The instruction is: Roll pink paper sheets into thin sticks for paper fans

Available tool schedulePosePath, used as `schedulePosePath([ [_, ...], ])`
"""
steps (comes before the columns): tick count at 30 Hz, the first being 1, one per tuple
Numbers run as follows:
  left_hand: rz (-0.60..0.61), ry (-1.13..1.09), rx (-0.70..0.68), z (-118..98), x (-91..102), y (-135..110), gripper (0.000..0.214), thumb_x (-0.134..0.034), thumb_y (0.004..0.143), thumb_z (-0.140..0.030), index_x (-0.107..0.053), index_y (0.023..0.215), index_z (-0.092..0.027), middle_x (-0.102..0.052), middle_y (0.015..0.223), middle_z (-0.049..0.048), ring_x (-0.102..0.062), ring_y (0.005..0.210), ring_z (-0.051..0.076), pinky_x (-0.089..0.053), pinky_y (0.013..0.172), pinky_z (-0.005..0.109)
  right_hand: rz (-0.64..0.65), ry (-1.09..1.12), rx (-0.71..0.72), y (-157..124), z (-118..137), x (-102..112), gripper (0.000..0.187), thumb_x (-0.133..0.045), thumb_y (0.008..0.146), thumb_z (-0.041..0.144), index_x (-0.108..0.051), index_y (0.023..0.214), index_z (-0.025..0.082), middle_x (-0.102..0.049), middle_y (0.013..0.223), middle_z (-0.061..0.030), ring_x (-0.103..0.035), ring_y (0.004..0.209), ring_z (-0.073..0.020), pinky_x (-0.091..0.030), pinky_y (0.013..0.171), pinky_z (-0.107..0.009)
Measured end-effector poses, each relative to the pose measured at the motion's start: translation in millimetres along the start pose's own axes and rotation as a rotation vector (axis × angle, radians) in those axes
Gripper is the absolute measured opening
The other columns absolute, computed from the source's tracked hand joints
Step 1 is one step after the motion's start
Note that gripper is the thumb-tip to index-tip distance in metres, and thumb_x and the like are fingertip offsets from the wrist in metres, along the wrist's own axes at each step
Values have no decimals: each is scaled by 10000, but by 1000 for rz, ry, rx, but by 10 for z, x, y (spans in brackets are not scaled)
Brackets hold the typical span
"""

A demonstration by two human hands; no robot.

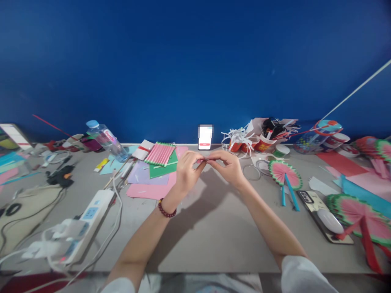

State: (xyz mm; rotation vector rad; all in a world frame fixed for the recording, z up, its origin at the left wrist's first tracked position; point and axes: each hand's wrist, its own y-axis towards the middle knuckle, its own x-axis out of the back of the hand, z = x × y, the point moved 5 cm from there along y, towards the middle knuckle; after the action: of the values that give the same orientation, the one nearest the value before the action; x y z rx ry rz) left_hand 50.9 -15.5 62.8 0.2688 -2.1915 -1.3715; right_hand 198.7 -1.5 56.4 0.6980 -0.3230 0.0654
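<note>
My left hand [189, 171] and my right hand [226, 167] meet above the middle of the table, fingertips touching. Both are closed in a pinch. A small pinkish sliver shows between the fingertips, too small to name. A phone [204, 140] with a lit screen stands against the blue wall just beyond them. To the left of my left hand lies a pleated pink paper strip with green edges [160, 154], on a green sheet [165, 167] and pink paper [143, 191]. Right of my right hand is a pink-and-green paper fan [285, 175] with blue handles.
A power strip [91, 211] with plugs and cables lies at left, near a clear bottle [108, 140]. Paper cups [265, 143] hold white strips and tools at back right. Another phone [314, 203] carries a white mouse [330, 221], beside a red-handled paper fan [363, 215].
</note>
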Motion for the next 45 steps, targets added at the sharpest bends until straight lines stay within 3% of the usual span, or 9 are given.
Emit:
schedulePosePath([
  [12,80,61,-80,-37,-29,15,65,-611,815,-152,-606,869,-188,-694,848,38,-603,790,162,-485,729,305,-106,30,-50,0,-119,54,71,-678,775,286,-721,795,234,-716,800,-30,-658,778,-175,-533,731,-324],
  [22,93,2,-30,-34,-14,47,67,-585,827,-138,-610,866,-187,-682,844,32,-593,802,155,-497,721,300,-72,-28,5,-3,-65,35,108,-683,770,310,-707,846,238,-709,818,-31,-655,791,-176,-531,742,-329],
  [28,101,36,-6,-11,2,50,63,-581,848,-196,-610,903,-187,-663,829,41,-582,796,160,-478,727,300,-89,-18,13,-12,-62,37,87,-659,787,298,-673,767,215,-687,785,-31,-641,765,-169,-525,726,-324],
  [33,111,48,-26,-11,5,54,44,-578,849,-200,-616,827,-189,-641,802,37,-571,779,157,-472,705,289,-75,-49,0,-19,-56,13,92,-615,812,285,-662,838,211,-668,808,-36,-624,770,-160,-520,692,-300],
  [45,67,12,-36,-15,12,52,46,-572,846,-169,-611,857,-191,-657,829,39,-594,798,148,-487,733,287,-88,5,2,-12,-32,-22,137,-616,816,249,-707,916,266,-705,893,-31,-644,859,-177,-537,793,-352],
])
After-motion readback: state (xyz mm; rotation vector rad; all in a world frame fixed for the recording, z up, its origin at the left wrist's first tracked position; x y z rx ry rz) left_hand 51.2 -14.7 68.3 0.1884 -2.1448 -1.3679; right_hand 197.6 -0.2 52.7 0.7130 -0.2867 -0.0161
